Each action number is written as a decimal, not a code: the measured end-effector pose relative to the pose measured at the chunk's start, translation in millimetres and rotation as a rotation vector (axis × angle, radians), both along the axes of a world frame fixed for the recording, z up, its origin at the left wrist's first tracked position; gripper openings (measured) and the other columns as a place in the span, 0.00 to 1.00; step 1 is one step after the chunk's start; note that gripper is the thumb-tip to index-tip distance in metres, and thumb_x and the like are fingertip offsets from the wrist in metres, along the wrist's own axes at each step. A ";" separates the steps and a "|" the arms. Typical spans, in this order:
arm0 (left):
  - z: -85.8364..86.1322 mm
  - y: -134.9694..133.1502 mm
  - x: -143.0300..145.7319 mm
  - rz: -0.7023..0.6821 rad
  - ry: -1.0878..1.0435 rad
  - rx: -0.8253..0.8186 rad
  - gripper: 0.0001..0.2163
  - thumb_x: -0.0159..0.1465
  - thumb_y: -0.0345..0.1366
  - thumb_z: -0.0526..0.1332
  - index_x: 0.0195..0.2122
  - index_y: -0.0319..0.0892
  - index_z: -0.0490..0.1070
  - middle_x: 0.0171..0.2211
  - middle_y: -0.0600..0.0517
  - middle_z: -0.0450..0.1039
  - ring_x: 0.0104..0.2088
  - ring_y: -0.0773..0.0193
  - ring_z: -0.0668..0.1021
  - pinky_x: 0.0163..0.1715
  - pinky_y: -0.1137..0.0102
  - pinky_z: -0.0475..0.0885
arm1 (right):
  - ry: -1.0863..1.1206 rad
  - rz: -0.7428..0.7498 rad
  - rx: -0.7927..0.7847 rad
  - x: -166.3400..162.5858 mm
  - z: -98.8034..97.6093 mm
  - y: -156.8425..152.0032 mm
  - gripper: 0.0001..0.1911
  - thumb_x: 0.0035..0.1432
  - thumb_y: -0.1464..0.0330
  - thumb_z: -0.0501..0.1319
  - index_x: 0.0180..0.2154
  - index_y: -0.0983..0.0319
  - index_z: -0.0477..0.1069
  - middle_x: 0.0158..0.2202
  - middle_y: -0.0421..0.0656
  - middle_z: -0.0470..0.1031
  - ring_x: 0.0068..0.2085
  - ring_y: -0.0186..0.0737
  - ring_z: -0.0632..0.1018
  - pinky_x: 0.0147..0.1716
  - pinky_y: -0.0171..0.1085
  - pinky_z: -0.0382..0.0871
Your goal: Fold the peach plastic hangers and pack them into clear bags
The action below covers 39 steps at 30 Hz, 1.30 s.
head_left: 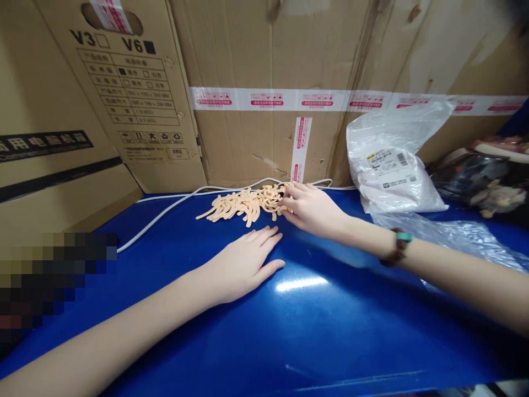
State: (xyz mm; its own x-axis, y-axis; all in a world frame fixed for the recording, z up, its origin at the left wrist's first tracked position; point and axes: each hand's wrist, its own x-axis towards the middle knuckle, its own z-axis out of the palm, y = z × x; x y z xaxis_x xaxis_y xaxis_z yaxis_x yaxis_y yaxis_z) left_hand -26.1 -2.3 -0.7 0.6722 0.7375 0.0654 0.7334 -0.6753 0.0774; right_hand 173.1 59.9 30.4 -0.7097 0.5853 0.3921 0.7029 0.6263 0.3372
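Note:
A heap of thin, curved, beige pieces (243, 204) lies at the back of the blue table, against the foot of the cardboard. They look like small bent strips; their exact kind I cannot make out. My right hand (312, 209) is at the right end of the heap, palm down, its fingers curled in among the pieces. What sits between those fingertips is hidden. In front of the heap my left hand (243, 264) lies flat on the table, fingers stretched out, thumb apart, holding nothing. A dark beaded bracelet (397, 247) with a turquoise bead is around my right wrist.
Large cardboard boxes (264, 49) wall off the back and left. A white cable (165, 212) runs behind the heap. At the right stand a labelled plastic bag (392, 171) and crumpled clear plastic (467, 237). Blurred items (496, 176) sit at the far right.

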 end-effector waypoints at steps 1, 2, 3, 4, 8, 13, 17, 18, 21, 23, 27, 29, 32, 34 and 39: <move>0.3 -0.1 0.1 0.002 0.004 -0.001 0.29 0.71 0.51 0.43 0.66 0.35 0.54 0.67 0.43 0.52 0.66 0.54 0.58 0.64 0.58 0.54 | -0.024 -0.040 -0.018 -5.8 3.3 9.3 0.15 0.66 0.68 0.51 0.42 0.66 0.75 0.41 0.51 0.74 0.44 0.47 0.74 0.44 0.43 0.64; 0.4 -0.1 0.0 0.004 0.006 -0.004 0.29 0.71 0.51 0.43 0.66 0.36 0.54 0.67 0.43 0.52 0.66 0.54 0.58 0.64 0.58 0.54 | -0.047 -0.074 -0.031 -11.2 5.5 18.6 0.15 0.66 0.69 0.51 0.42 0.66 0.75 0.41 0.51 0.74 0.44 0.46 0.74 0.43 0.42 0.64; 0.5 -0.1 -0.2 0.006 0.006 -0.008 0.29 0.71 0.51 0.43 0.66 0.36 0.54 0.67 0.43 0.52 0.66 0.54 0.58 0.64 0.58 0.53 | -0.055 -0.090 -0.035 -16.1 6.6 27.5 0.15 0.66 0.69 0.51 0.41 0.67 0.75 0.41 0.52 0.75 0.43 0.47 0.74 0.42 0.42 0.64; 0.4 -0.1 -0.4 0.006 0.004 -0.011 0.29 0.71 0.51 0.43 0.66 0.37 0.54 0.67 0.43 0.52 0.67 0.54 0.57 0.64 0.58 0.53 | -0.065 -0.095 -0.043 -20.3 6.6 35.9 0.15 0.65 0.69 0.52 0.41 0.67 0.75 0.41 0.52 0.75 0.43 0.47 0.74 0.42 0.42 0.64; -0.2 -0.3 -1.3 -0.003 -0.011 -0.010 0.28 0.71 0.51 0.43 0.66 0.38 0.54 0.67 0.44 0.52 0.66 0.53 0.57 0.64 0.58 0.53 | -0.075 -0.116 -0.050 -29.6 0.0 58.9 0.14 0.64 0.69 0.52 0.41 0.69 0.75 0.42 0.55 0.76 0.43 0.49 0.75 0.41 0.42 0.63; -0.5 -0.6 -1.7 0.000 0.002 -0.019 0.29 0.71 0.50 0.43 0.66 0.36 0.53 0.68 0.43 0.51 0.67 0.53 0.57 0.64 0.58 0.53 | -0.081 -0.131 -0.045 -32.3 -7.2 67.8 0.15 0.64 0.72 0.50 0.43 0.70 0.74 0.43 0.56 0.76 0.43 0.48 0.76 0.40 0.41 0.62; 0.0 -0.5 -1.7 0.008 0.020 -0.028 0.29 0.71 0.51 0.43 0.67 0.37 0.52 0.68 0.44 0.50 0.67 0.54 0.56 0.65 0.58 0.52 | -0.100 -0.132 -0.039 -33.1 -6.9 69.1 0.12 0.62 0.73 0.52 0.40 0.68 0.74 0.41 0.54 0.79 0.42 0.46 0.77 0.41 0.41 0.60; 0.4 -0.5 -1.5 0.010 0.025 -0.029 0.29 0.71 0.51 0.43 0.67 0.38 0.52 0.68 0.45 0.49 0.67 0.54 0.55 0.65 0.58 0.52 | -0.104 -0.133 -0.034 -33.1 -6.3 68.9 0.12 0.62 0.73 0.52 0.39 0.68 0.74 0.41 0.53 0.79 0.42 0.46 0.77 0.42 0.41 0.60; 1.5 -0.7 -1.0 0.018 0.038 -0.033 0.29 0.71 0.50 0.43 0.67 0.38 0.51 0.68 0.45 0.49 0.67 0.55 0.55 0.65 0.58 0.51 | -0.112 -0.135 -0.011 -32.8 -4.6 66.9 0.12 0.62 0.72 0.52 0.43 0.68 0.72 0.43 0.53 0.79 0.42 0.45 0.77 0.42 0.41 0.59; 1.7 -0.8 -0.9 0.019 0.042 -0.036 0.29 0.71 0.51 0.43 0.67 0.38 0.52 0.68 0.45 0.49 0.67 0.55 0.55 0.65 0.59 0.51 | -0.122 -0.142 0.001 -32.7 -4.1 65.3 0.13 0.63 0.71 0.52 0.46 0.68 0.71 0.44 0.53 0.79 0.42 0.46 0.78 0.41 0.41 0.59; 0.5 -1.0 -1.8 0.021 0.034 -0.034 0.29 0.71 0.51 0.43 0.67 0.38 0.52 0.68 0.45 0.49 0.67 0.55 0.55 0.65 0.58 0.51 | -0.187 -0.162 0.003 -34.7 -4.3 64.2 0.13 0.62 0.72 0.53 0.45 0.68 0.71 0.38 0.53 0.80 0.38 0.47 0.79 0.40 0.42 0.58; -0.1 -0.8 -2.2 0.019 0.029 -0.033 0.29 0.71 0.51 0.43 0.67 0.38 0.52 0.68 0.45 0.50 0.67 0.55 0.55 0.65 0.58 0.51 | -0.225 -0.166 0.009 -37.0 -3.9 64.6 0.13 0.62 0.74 0.52 0.45 0.69 0.71 0.37 0.54 0.80 0.37 0.47 0.79 0.40 0.42 0.58; -0.3 -0.2 -2.5 0.013 0.018 -0.031 0.29 0.71 0.51 0.43 0.67 0.38 0.52 0.68 0.44 0.50 0.67 0.54 0.56 0.65 0.58 0.52 | -0.276 -0.164 0.019 -40.7 -1.5 65.4 0.13 0.61 0.77 0.52 0.44 0.70 0.72 0.38 0.56 0.80 0.37 0.47 0.79 0.41 0.42 0.57; 0.1 0.0 -2.6 0.011 0.011 -0.030 0.29 0.71 0.51 0.43 0.67 0.37 0.52 0.68 0.44 0.50 0.67 0.54 0.56 0.65 0.58 0.52 | -0.307 -0.142 0.022 -42.1 0.9 65.5 0.13 0.61 0.78 0.52 0.42 0.70 0.74 0.39 0.56 0.80 0.38 0.46 0.79 0.41 0.42 0.57; 1.6 -0.6 -2.3 0.007 0.012 -0.029 0.29 0.71 0.50 0.43 0.67 0.37 0.53 0.68 0.43 0.51 0.67 0.53 0.56 0.65 0.57 0.52 | -0.352 -0.042 0.030 -39.7 4.6 64.5 0.12 0.60 0.79 0.54 0.39 0.68 0.75 0.40 0.53 0.80 0.43 0.45 0.78 0.45 0.41 0.55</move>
State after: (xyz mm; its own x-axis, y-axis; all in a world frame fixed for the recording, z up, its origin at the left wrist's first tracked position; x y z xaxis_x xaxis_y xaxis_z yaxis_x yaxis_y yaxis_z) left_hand -28.5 -3.0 0.9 0.6680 0.7433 0.0362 0.7388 -0.6682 0.0879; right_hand 133.4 124.4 35.0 -0.7798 0.6089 0.1454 0.5656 0.5856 0.5807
